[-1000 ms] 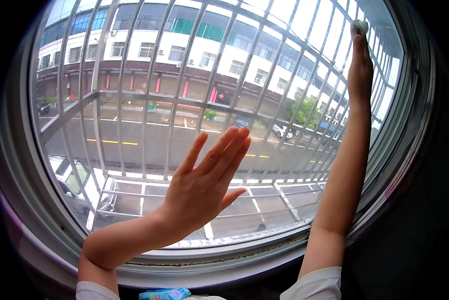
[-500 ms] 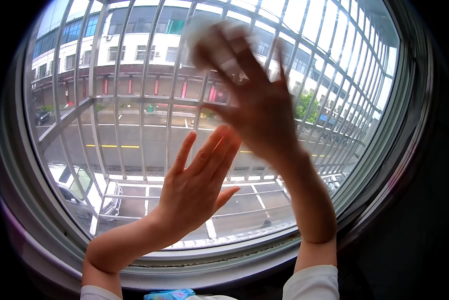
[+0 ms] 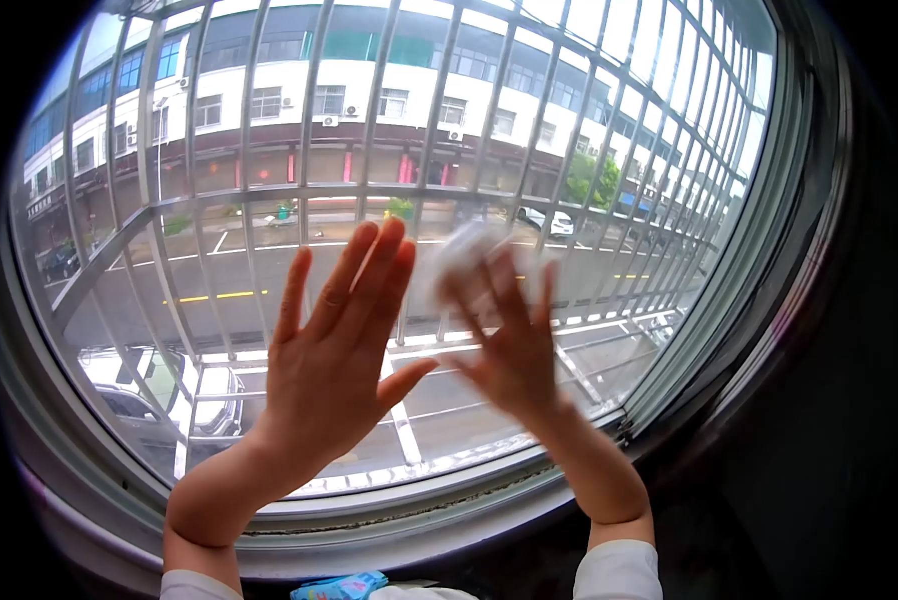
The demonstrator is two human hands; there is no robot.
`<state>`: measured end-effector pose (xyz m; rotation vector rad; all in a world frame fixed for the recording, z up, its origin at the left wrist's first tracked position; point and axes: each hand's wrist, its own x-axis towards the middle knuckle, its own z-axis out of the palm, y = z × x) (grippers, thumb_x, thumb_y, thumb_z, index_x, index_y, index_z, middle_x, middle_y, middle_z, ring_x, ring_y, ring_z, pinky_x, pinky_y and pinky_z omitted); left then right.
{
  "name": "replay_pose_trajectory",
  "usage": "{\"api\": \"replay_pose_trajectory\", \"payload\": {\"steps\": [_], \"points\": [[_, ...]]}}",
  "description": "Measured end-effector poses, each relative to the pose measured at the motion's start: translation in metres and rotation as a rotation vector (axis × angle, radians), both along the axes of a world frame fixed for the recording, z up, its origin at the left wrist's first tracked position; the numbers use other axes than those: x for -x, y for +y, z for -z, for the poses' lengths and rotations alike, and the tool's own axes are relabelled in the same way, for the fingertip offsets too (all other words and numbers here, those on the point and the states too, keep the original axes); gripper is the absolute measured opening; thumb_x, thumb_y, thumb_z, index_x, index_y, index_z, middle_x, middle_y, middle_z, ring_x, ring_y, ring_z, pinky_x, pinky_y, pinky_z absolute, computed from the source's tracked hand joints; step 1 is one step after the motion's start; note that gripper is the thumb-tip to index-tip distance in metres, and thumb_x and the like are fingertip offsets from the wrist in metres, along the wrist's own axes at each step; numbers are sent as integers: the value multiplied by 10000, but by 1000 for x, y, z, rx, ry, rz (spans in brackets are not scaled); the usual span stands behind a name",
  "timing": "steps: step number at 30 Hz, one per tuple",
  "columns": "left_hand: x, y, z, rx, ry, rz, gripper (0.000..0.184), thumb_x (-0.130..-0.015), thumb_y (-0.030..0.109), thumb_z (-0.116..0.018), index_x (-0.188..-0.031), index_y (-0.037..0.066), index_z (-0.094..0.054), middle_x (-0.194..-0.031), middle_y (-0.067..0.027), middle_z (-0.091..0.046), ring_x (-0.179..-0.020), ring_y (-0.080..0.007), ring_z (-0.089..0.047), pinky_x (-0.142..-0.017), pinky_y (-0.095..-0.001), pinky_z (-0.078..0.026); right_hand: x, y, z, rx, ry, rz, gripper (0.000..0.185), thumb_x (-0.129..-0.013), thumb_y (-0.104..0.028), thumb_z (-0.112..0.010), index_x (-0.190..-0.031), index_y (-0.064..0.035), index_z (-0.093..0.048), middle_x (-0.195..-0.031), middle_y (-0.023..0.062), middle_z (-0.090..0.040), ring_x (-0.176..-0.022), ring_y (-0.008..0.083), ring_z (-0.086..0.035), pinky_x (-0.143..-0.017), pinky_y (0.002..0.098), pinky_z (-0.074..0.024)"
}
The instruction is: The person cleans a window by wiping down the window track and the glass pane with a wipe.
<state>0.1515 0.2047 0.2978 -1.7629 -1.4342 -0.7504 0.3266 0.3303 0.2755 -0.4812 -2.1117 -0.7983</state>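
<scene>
My left hand (image 3: 334, 350) lies flat toward the window glass (image 3: 389, 465), fingers stretched up and thumb out to the right. It holds nothing. To its right, my right hand (image 3: 514, 355) presses a crumpled white wipe (image 3: 477, 250) toward the glass with fingers spread. The wipe and those fingertips are smeared by motion, so the exact grip and the wipe's edges do not show clearly.
Metal security bars (image 3: 369, 188) stand outside the window. The window frame (image 3: 689, 400) curves around the right side. A blue patterned packet (image 3: 339, 587) lies at the bottom edge. Beyond are a street, a parked white vehicle (image 3: 154, 390) and a building (image 3: 269, 105).
My right hand has swept down with the white wipe from the upper part of the glass. My left hand has shifted left and slightly up. The view has turned a little.
</scene>
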Motion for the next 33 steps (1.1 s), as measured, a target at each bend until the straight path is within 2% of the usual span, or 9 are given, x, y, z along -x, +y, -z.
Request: {"api": "replay_pose_trajectory", "payload": {"steps": [2, 6, 8, 13, 18, 24, 27, 30, 33], "points": [[1, -1, -1, -10, 0, -19, 980, -748, 455, -751, -1521, 90, -273, -1594, -50, -241, -1485, -183, -180, -1216, -487, -77, 3, -7, 41, -95, -113, 18, 851, -805, -689, -556, -1522, -317, -288, -1593, 23, -255, -1477, 240, -214, -1159, 636, -82], [-1, -7, -6, 44, 26, -79, 992, -737, 466, -744, -1522, 89, -269, -1596, -49, -237, -1486, -192, -179, -1214, -489, -87, -28, 12, 20, -53, -13, 99, 816, -798, -593, -635, -1506, -345, -317, -1591, 38, -259, -1477, 242, -217, -1154, 641, -82], [0, -5, -4, 51, 30, -74, 1000, -741, 471, -741, -1528, 97, -250, -1602, -45, -220, -1488, -190, -166, -1217, -486, -75, -53, 40, -3, -18, 220, 110, 789, -818, -403, -701, -1505, -251, -343, -1594, 64, -250, -1480, 275, -203, -1142, 668, -62], [2, -3, -1, 15, 37, -80, 992, -770, 516, -699, -1539, 117, -216, -1609, -37, -193, -1493, -180, -137, -1223, -476, -34, -153, 147, -46, -79, 714, 108, 525, -1044, -373, -324, -1533, -194, -263, -1601, 67, -223, -1490, 214, -154, -1177, 574, 34], [4, 0, 1, -16, 50, -69, 984, -784, 535, -675, -1542, 121, -203, -1611, -38, -187, -1494, -180, -132, -1222, -479, -31, -240, 222, -76, 182, 1143, -131, 593, -1047, -425, -312, -1497, -38, -303, -1564, 181, -274, -1460, 307, -238, -1188, 452, -164], [4, 1, 3, -23, 46, -83, 981, -788, 563, -648, -1543, 123, -202, -1613, -38, -184, -1494, -190, -136, -1221, -484, -33, -135, 130, -88, -90, 616, 42, 539, -1025, -347, -405, -1512, -143, -296, -1584, 128, -241, -1457, 279, -251, -1195, 559, -70], [4, 2, 3, -28, 59, -92, 965, -799, 574, -628, -1543, 126, -205, -1612, -38, -188, -1494, -192, -138, -1221, -486, -34, -74, 63, -56, -60, 258, -80, 766, -836, -359, -705, -1498, -251, -335, -1605, 73, -206, -1484, 263, -182, -1177, 614, -44], [3, -2, 1, -10, 58, -103, 954, -804, 573, -624, -1541, 131, -211, -1611, -36, -191, -1493, -187, -140, -1222, -484, -36, -59, 42, -34, -106, -6, -79, 826, -794, -470, -705, -1503, -274, -328, -1599, 45, -234, -1482, 239, -197, -1155, 652, -101], [5, 0, 3, -28, 63, -98, 937, -818, 581, -606, -1540, 132, -214, -1609, -34, -197, -1492, -180, -141, -1223, -479, -38, -93, 73, -57, -158, 122, 57, 735, -865, -408, -663, -1502, -261, -327, -1582, 29, -280, -1472, 211, -227, -1167, 636, -89]]}}
